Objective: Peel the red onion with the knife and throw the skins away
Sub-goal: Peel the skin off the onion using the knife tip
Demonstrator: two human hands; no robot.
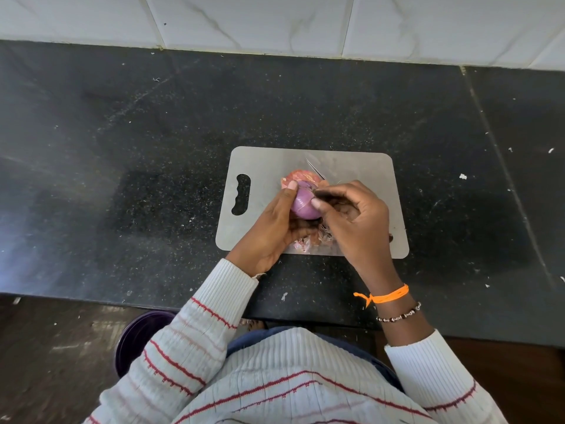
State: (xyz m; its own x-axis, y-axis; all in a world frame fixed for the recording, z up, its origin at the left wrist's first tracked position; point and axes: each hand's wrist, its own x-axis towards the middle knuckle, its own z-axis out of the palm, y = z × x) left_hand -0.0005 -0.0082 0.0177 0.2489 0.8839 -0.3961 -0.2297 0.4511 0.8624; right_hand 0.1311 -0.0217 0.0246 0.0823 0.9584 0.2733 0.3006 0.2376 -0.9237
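A purple-red onion (302, 205), mostly bare of dry skin, is held above the grey cutting board (269, 166). My left hand (275, 228) cups it from the left and below. My right hand (354, 218) grips a knife (315, 170) whose thin blade points up and away past the onion's top, with the thumb pressed on the onion. Loose pinkish skins lie behind the onion (301, 176) and under my hands (308, 241) on the board.
The board lies on a dark speckled stone counter (122, 166) with small white scraps scattered about. A white tiled wall (275, 22) runs along the back. A purple bin (137, 338) stands on the floor at lower left, below the counter edge.
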